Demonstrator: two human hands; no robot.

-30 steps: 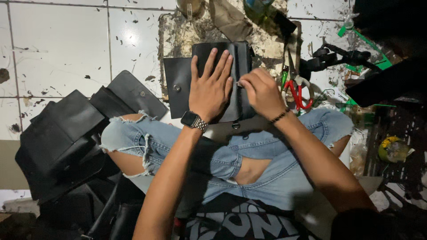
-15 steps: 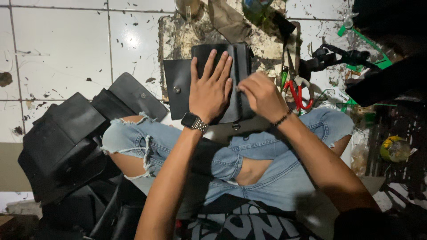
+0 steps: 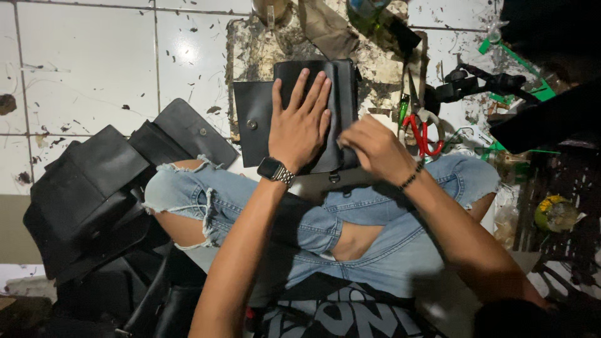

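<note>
Two hands work on one black leather bag that lies on a stained work board set on the white tiled floor, just beyond the person's crossed knees in torn blue jeans. The left hand, with a wristwatch at the wrist, lies open and flat on the bag's front, fingers spread and pointing to the far edge of the board. Compared with half a second ago this hand sits in the same place, so the bag remains pinned. The right hand has shifted slightly toward the bag's near right corner and is now curled closed over that edge; what it pinches there is hidden by its own knuckles. The change suggests that the work has moved along the bag's right side while the piece is held steady. A black flap with a snap stud projects from the bag toward the left edge of the board. Red-handled scissors lie just beside the right hand. Several finished black bags are stacked on the floor by the left knee.
</note>
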